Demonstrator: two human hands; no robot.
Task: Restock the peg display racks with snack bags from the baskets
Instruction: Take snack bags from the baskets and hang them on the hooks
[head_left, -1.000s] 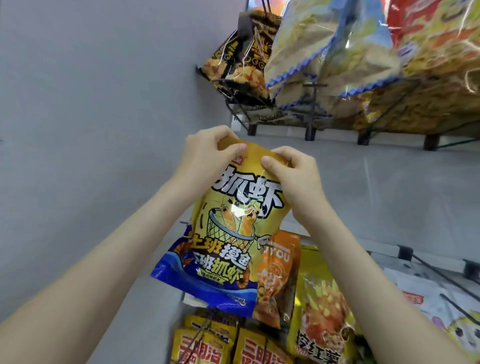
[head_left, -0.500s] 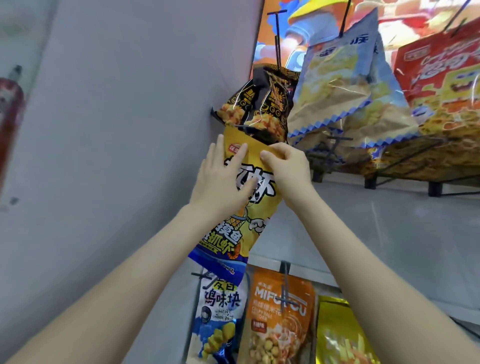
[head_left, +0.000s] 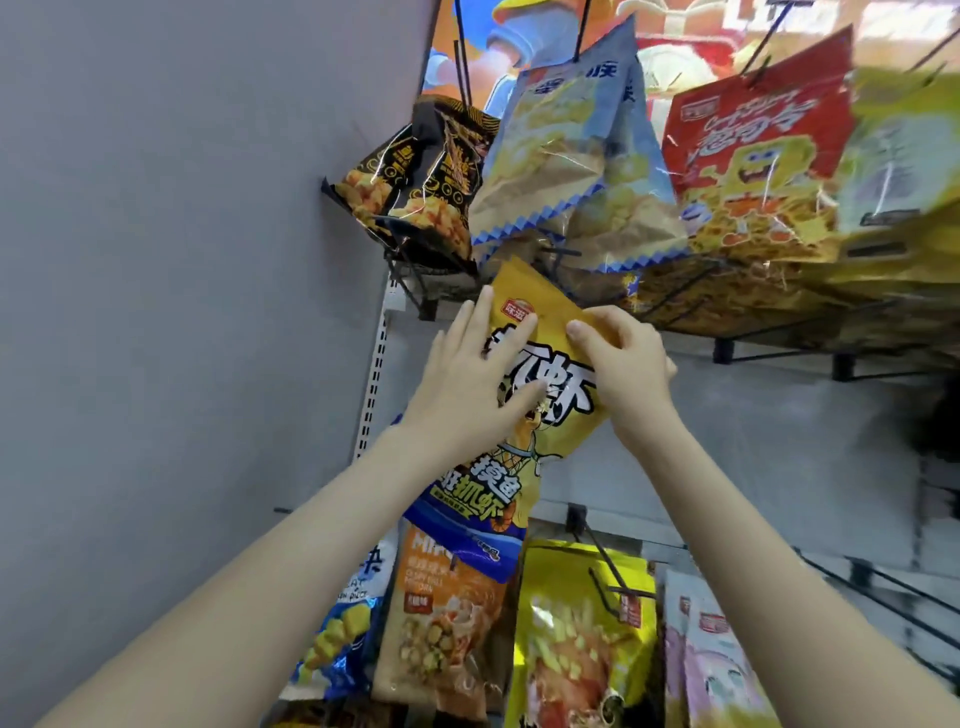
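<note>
Yellow shrimp snack bag, printed 抓虾, is held up between two hanging rows, its top corner just under the black snack bag and the zigzag-edged blue bag. The grey wall closes the left side. The left hand lies flat on the bag's front with its fingers straight; the right hand pinches its top edge. Its lower end overlaps an orange bag.

The snack bag is yellow with a blue band at its foot, big white characters outlined in black and a small red logo near the top. It hangs in the air almost upright, its top leaning toward one o'clock. The top edge sits just under the upper hanging bags at twelve o'clock. At six o'clock its foot overlaps an orange bag by the lower pegs.
</note>
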